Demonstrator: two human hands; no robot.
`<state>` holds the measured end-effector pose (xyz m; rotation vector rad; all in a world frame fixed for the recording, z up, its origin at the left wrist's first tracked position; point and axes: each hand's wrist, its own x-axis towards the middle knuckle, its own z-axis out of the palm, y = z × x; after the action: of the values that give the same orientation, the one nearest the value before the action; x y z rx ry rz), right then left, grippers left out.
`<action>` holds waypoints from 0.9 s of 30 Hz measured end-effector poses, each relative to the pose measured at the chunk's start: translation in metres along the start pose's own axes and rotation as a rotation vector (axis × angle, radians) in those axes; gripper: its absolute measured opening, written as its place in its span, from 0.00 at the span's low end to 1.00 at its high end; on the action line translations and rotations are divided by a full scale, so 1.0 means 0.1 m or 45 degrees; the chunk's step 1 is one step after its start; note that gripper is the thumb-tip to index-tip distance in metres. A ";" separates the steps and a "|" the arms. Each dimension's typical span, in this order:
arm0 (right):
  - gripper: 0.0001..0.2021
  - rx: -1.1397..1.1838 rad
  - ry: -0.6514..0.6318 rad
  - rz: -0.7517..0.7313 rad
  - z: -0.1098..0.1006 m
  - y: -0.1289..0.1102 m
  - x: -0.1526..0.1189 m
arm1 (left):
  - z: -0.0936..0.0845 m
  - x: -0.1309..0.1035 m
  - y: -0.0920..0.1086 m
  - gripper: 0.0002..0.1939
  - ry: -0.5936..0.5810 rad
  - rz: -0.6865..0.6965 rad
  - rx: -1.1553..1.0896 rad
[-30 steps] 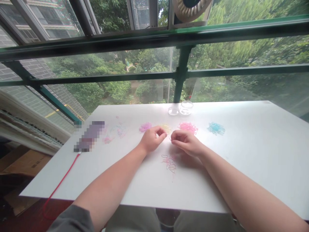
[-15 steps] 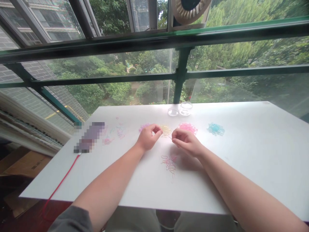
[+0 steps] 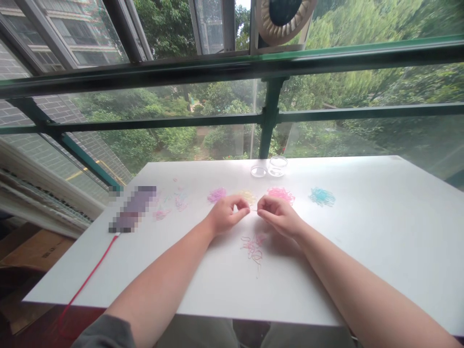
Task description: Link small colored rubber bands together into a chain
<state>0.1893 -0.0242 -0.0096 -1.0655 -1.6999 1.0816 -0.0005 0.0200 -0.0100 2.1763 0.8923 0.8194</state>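
Note:
Between the fingertips of both hands runs a thin pale rubber band (image 3: 254,210). My left hand (image 3: 229,212) pinches its left end, thumb against forefinger. My right hand (image 3: 277,214) is closed on the other end. Just behind the hands lie a yellow pile of bands (image 3: 247,196), partly covered by my left hand, a pink pile (image 3: 281,194) and a purple pile (image 3: 216,195). Closer to me, below the hands, is a loose tangle of dark pink and red bands (image 3: 253,247).
A blue pile of bands (image 3: 322,196) lies to the right. Small mixed heaps (image 3: 180,202) are at the left, beside a blurred-out phone (image 3: 136,208) with a red cable (image 3: 90,275). A clear round jar (image 3: 278,166) and its lid (image 3: 258,171) stand near the window edge.
My left hand has moved right and slightly toward me, close to the right hand. The thin band now shows between both sets of fingertips. The view has shifted slightly.

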 end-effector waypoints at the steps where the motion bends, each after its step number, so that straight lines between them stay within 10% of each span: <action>1: 0.06 -0.008 0.016 0.001 0.00 0.01 0.00 | 0.01 -0.01 0.02 0.07 -0.065 0.044 -0.012; 12: 0.06 0.045 -0.064 0.027 0.00 0.00 -0.01 | 0.00 0.01 -0.01 0.07 0.299 -0.114 0.117; 20: 0.04 -0.141 0.030 0.080 0.00 0.11 0.00 | -0.25 0.02 -0.09 0.05 0.089 0.121 0.352; 27: 0.04 -0.554 -0.059 0.057 -0.04 0.12 -0.02 | -0.58 0.05 -0.44 0.05 0.359 -0.244 0.621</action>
<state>0.1965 -0.0215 -0.0197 -1.3595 -2.0120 0.7829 -0.0564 0.0672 -0.0066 2.3593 1.5527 0.8969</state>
